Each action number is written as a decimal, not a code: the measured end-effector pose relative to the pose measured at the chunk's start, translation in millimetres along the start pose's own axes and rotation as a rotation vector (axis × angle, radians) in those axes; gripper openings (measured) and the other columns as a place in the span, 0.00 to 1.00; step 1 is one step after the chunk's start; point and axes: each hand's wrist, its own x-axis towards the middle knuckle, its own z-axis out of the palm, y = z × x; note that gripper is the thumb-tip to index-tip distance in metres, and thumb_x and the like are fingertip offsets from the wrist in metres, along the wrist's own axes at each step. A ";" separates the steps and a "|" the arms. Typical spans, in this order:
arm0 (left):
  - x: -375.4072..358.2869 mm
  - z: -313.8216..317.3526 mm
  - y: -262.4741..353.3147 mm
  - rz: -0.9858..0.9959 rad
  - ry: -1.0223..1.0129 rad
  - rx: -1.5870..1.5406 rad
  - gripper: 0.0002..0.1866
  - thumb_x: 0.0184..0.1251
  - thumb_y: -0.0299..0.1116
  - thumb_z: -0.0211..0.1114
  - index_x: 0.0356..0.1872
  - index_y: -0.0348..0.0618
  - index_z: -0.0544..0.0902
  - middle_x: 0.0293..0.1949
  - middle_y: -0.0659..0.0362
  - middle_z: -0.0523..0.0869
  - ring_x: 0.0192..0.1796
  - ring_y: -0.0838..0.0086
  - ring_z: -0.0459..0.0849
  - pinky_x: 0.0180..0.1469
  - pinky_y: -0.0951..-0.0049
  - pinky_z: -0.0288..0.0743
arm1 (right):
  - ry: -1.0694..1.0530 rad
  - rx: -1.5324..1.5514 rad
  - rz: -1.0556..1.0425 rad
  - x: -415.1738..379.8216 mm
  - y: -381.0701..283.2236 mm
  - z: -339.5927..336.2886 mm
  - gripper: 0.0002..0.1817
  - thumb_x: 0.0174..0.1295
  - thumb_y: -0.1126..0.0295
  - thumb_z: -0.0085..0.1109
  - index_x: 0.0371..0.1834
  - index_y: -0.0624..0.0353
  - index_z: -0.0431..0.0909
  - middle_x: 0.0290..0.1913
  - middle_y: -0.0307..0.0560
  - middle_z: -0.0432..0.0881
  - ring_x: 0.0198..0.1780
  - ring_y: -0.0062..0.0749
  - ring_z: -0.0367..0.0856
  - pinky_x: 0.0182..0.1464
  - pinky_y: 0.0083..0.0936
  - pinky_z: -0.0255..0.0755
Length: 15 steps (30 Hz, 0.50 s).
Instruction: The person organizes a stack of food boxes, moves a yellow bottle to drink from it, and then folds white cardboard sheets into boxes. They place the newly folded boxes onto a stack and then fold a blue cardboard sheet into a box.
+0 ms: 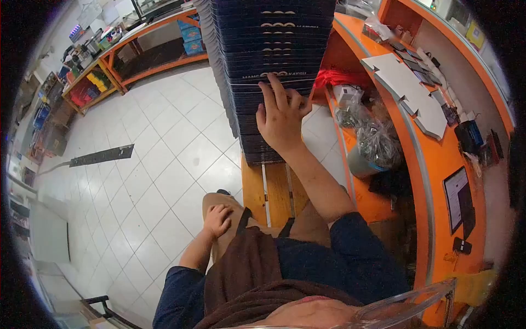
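Note:
A tall stack of dark blue flat printed sheets, like folded cartons [274,49], rises in front of me, with pale lettering on the facing edges. My right hand [282,118] reaches up to it, fingers apart and fingertips against its front, near a thin pale band across the stack. Under the stack is a slatted wooden bench [278,189], which runs back toward my lap. My left hand [217,220] lies on my left knee with its fingers loosely spread, holding nothing.
On the right curves an orange counter [438,186], bearing white cut-out board pieces [408,96], a tablet-like device [459,197] and small items. Below it stands a bin [364,159] with clear plastic bags. A cluttered orange workbench [112,71] stands far left. A dark strip [102,156] crosses the tiled floor.

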 end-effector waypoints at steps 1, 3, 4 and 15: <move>0.2 -0.5 1.2 0.002 0.002 -0.003 0.23 0.54 0.44 0.54 0.50 0.45 0.77 0.52 0.53 0.78 0.59 0.58 0.72 0.63 0.56 0.56 | -0.001 0.011 0.000 0.7 0.4 -0.6 0.27 0.48 0.65 0.63 0.57 0.49 0.74 0.67 0.35 0.63 0.51 0.33 0.62 0.57 0.46 0.46; 1.3 -3.0 0.5 -0.006 0.002 -0.001 0.23 0.54 0.43 0.54 0.50 0.45 0.77 0.52 0.53 0.78 0.59 0.58 0.72 0.63 0.56 0.56 | -0.020 0.040 -0.001 1.9 0.7 0.0 0.28 0.51 0.65 0.61 0.59 0.50 0.72 0.67 0.36 0.64 0.51 0.35 0.62 0.56 0.48 0.46; 0.8 -2.2 4.2 -0.014 -0.001 -0.003 0.23 0.54 0.43 0.54 0.50 0.45 0.77 0.52 0.53 0.78 0.59 0.58 0.72 0.63 0.56 0.56 | -0.041 0.055 -0.005 1.8 1.7 -3.1 0.28 0.52 0.64 0.60 0.61 0.52 0.71 0.66 0.38 0.64 0.51 0.37 0.62 0.55 0.50 0.47; -0.3 3.5 -1.3 0.015 0.019 0.004 0.22 0.54 0.43 0.54 0.49 0.46 0.78 0.52 0.53 0.78 0.59 0.56 0.72 0.63 0.54 0.57 | 0.031 0.017 -0.031 32.2 -0.3 -20.3 0.30 0.52 0.64 0.60 0.62 0.54 0.71 0.47 0.34 0.72 0.44 0.31 0.64 0.47 0.41 0.48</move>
